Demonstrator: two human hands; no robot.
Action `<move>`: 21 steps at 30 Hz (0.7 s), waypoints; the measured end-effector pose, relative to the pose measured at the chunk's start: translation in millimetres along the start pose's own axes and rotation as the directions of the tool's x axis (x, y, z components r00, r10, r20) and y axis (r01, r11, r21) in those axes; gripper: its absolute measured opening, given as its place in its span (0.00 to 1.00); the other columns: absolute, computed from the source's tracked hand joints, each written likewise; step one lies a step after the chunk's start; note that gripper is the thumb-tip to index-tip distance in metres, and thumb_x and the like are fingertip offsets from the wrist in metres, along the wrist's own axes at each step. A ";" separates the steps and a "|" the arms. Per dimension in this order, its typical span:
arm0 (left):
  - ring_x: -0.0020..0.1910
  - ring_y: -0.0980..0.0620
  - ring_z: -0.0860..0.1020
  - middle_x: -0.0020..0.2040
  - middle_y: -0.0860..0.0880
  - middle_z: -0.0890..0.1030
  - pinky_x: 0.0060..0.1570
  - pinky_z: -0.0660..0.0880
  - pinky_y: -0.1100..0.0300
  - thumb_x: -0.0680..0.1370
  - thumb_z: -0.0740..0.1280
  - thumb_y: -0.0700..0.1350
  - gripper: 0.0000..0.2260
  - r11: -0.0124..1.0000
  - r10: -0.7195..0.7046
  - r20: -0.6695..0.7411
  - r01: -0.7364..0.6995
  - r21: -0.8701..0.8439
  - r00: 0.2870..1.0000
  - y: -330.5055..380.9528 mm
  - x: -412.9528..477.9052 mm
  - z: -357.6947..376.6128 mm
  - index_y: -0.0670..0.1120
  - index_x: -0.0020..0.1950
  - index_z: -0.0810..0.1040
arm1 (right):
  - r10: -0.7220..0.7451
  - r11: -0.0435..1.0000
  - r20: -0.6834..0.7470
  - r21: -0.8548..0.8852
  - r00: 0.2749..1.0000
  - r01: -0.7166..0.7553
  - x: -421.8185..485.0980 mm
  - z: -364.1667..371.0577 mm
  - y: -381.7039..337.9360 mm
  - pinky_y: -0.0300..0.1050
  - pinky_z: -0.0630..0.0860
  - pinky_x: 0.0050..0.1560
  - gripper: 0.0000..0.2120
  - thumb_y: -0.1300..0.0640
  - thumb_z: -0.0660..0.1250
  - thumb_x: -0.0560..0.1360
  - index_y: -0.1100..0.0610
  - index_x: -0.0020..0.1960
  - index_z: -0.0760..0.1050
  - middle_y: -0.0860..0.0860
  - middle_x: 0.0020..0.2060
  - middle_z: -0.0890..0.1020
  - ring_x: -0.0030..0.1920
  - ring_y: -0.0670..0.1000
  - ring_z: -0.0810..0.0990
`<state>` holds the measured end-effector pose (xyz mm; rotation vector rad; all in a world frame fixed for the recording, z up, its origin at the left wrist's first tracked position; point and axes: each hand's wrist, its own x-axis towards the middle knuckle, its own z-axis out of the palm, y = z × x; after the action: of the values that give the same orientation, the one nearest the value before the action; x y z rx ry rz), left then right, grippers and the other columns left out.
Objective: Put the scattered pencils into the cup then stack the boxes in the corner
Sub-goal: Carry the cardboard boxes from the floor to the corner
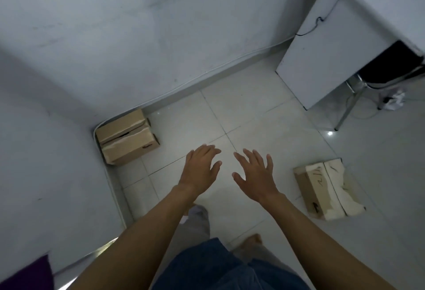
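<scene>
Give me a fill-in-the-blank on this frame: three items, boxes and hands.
1. The left hand and the right hand are open and hold ____.
2. The corner box is nearer the ____ hand.
3. The loose box lies on the tiled floor to the person's ____.
Missing words: nothing; left; right.

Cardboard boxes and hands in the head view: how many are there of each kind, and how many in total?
Cardboard boxes: 2 (corner box, floor box)
Hands: 2 (left hand, right hand)
Total: 4
</scene>
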<state>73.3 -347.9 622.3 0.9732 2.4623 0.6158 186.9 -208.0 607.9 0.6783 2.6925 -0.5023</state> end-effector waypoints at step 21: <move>0.68 0.54 0.69 0.67 0.52 0.74 0.68 0.61 0.57 0.79 0.64 0.50 0.16 0.954 0.299 0.206 -0.297 -0.041 0.932 252.8 -10.6 144.6 0.49 0.66 0.73 | 0.528 0.768 0.077 0.382 0.846 -0.514 -190.7 -6.9 248.5 0.55 0.50 0.75 0.31 0.44 0.60 0.79 0.48 0.78 0.52 0.52 0.78 0.53 0.77 0.55 0.53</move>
<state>289.8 -154.0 643.3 1.3503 2.1425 0.5845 469.9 -74.6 623.6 1.5025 2.2824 -0.8793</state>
